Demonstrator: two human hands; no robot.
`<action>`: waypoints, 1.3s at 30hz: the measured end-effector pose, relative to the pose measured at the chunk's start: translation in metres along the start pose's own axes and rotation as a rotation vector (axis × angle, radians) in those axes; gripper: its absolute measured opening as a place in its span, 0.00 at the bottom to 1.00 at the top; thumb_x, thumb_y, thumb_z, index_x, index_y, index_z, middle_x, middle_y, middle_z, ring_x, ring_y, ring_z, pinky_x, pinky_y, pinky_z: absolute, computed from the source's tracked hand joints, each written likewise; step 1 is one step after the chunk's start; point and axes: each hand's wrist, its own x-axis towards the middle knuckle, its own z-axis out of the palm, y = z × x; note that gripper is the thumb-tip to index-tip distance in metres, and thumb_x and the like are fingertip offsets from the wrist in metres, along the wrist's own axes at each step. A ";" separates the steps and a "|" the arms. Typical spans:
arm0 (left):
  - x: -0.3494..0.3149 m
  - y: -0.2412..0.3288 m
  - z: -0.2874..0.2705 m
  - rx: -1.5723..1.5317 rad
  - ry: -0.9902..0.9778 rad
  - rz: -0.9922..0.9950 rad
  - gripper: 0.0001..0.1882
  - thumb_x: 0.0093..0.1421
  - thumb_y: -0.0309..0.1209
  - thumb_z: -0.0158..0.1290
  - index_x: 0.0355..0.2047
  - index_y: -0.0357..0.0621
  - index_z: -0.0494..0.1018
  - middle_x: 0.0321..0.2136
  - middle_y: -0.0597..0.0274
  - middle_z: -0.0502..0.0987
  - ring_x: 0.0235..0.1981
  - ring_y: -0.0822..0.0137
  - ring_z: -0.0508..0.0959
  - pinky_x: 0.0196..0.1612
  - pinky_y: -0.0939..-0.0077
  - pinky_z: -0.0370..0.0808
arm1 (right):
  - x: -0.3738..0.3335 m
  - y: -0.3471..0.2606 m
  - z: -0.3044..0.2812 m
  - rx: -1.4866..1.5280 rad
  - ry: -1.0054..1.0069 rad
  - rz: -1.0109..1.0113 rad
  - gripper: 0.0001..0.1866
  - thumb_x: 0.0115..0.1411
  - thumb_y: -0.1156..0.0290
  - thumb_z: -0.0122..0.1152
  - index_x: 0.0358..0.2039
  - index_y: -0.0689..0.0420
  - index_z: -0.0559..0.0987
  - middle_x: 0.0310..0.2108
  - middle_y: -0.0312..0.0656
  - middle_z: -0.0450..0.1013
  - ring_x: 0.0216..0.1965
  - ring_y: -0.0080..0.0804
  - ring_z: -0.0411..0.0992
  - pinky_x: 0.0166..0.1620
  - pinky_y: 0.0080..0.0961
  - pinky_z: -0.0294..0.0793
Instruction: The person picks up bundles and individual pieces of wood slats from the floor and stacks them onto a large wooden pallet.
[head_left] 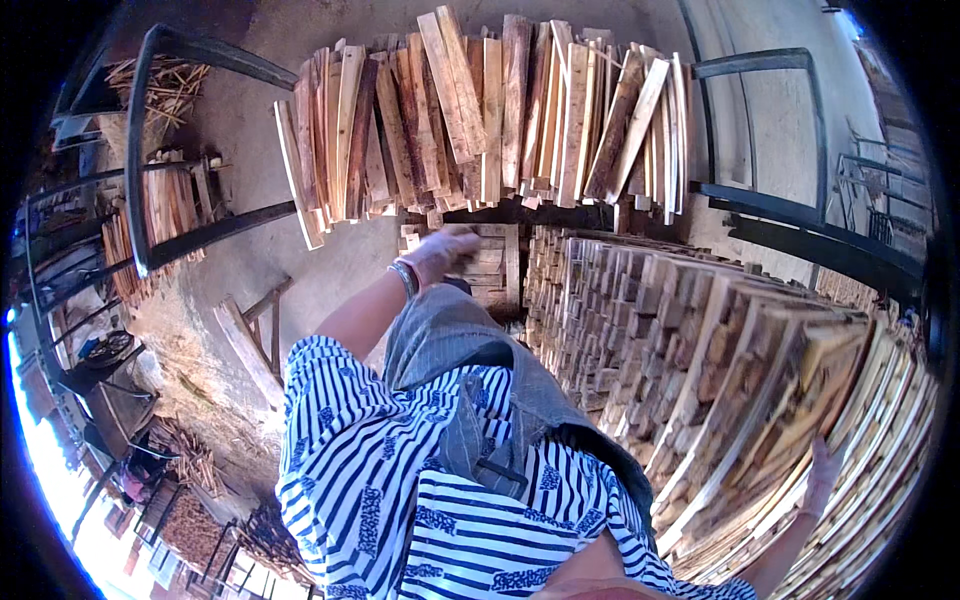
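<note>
The stacked boards (735,345) are standing on the right, where an uneven pull could be toppling them, the right grip (821,480) seemingly touching their edges, the left grip (443,254) hovering near racked planks (512,100); whether either is clamped, I cannot tell.

The left hand (444,256) is blurred.

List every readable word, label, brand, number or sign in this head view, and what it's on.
None: no readable text anywhere in the view.
Planks piled at the top: no legible marks.
Large wood stack on the right: no legible marks.
Striped shirt: small dark patterned patches, too small to tell whether they hold lettering.
Background at the rim: too small and blurred to read.
</note>
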 end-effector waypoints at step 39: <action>-0.075 0.246 0.331 0.592 -0.415 0.702 0.29 0.65 0.46 0.53 0.56 0.36 0.66 0.47 0.52 0.74 0.47 0.60 0.73 0.54 0.60 0.69 | -0.003 -0.099 -0.030 -0.258 0.042 0.006 0.33 0.44 0.57 0.70 0.50 0.59 0.74 0.42 0.55 0.78 0.45 0.52 0.77 0.49 0.43 0.75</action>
